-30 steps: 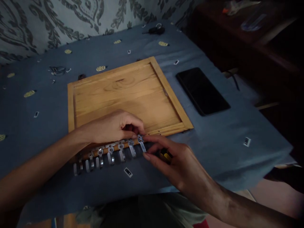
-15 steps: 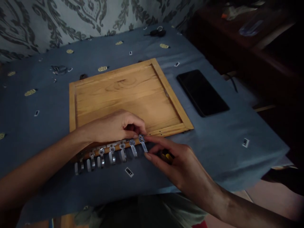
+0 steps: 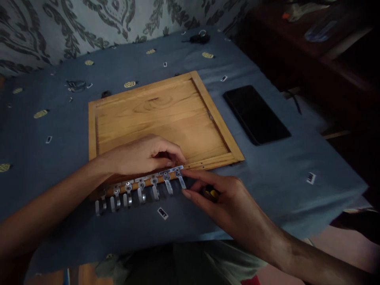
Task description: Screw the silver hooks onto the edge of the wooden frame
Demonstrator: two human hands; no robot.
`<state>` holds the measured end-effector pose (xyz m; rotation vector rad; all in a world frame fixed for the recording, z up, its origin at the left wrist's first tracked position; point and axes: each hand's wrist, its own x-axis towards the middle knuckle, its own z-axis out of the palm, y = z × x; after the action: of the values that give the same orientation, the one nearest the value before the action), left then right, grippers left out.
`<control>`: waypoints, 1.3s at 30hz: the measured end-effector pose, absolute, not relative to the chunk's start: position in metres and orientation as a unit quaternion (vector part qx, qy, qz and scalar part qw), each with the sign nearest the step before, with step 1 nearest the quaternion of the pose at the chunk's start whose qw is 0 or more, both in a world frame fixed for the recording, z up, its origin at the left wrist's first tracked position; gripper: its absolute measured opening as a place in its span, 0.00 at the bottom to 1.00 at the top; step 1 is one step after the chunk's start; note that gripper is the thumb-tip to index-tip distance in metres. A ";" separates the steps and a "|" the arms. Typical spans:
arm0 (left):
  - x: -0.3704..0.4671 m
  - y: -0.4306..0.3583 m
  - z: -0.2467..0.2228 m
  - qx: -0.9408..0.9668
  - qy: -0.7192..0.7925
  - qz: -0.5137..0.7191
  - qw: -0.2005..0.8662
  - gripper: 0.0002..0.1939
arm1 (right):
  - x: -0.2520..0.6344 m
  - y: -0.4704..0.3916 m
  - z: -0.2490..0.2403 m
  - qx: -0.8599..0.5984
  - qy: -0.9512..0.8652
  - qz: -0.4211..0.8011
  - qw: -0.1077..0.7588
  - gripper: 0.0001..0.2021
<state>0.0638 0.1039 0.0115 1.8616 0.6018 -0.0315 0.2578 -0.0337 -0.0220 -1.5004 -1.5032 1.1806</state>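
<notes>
A framed wooden panel (image 3: 151,114) lies on the table, with several metal hooks (image 3: 141,190) in a row along its near edge. At the right end of the row, my right hand (image 3: 228,198) pinches one metal hook (image 3: 179,176) between thumb and index finger. Its flat top lies along the wooden edge. A black-and-yellow handle (image 3: 212,193) shows inside the curled fingers of that hand; the rest of it is hidden. My left hand (image 3: 148,154) rests on the panel, fingers bent and thumb apart from the index finger, just behind that hook, with nothing visible in it.
A black phone (image 3: 257,114) lies right of the panel on the blue tablecloth (image 3: 297,190). Keys (image 3: 200,37) sit at the far edge, and small dark metal pieces (image 3: 75,86) lie at the far left. A dark wooden piece of furniture (image 3: 297,59) stands on the right.
The end hook has turned so that its flat top now shows lying along the edge. My left fingertips have drawn slightly back from it. My right hand keeps its pinch.
</notes>
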 end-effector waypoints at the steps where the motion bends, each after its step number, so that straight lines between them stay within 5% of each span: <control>1: 0.063 0.103 0.012 0.788 0.263 -0.002 0.557 0.13 | 0.257 -0.034 -0.022 -0.580 -0.578 0.456 0.348 0.16; 12: 0.040 0.086 0.013 0.864 0.245 0.067 0.434 0.14 | 0.256 -0.032 -0.019 -0.591 -0.571 0.460 0.337 0.16; 29: 0.043 0.083 0.003 0.855 0.250 0.093 0.445 0.06 | 0.253 -0.033 -0.016 -0.590 -0.560 0.477 0.332 0.17; 35: 0.051 0.086 0.003 0.858 0.271 0.077 0.430 0.08 | 0.252 -0.032 -0.015 -0.582 -0.573 0.474 0.330 0.04; 39: 0.054 0.087 0.002 0.858 0.275 0.080 0.427 0.08 | 0.253 -0.030 -0.017 -0.564 -0.599 0.476 0.311 0.10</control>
<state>0.0539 0.0869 0.0016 2.1422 0.6871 0.1989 0.2529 -0.0300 -0.0165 -1.4886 -1.5829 1.2566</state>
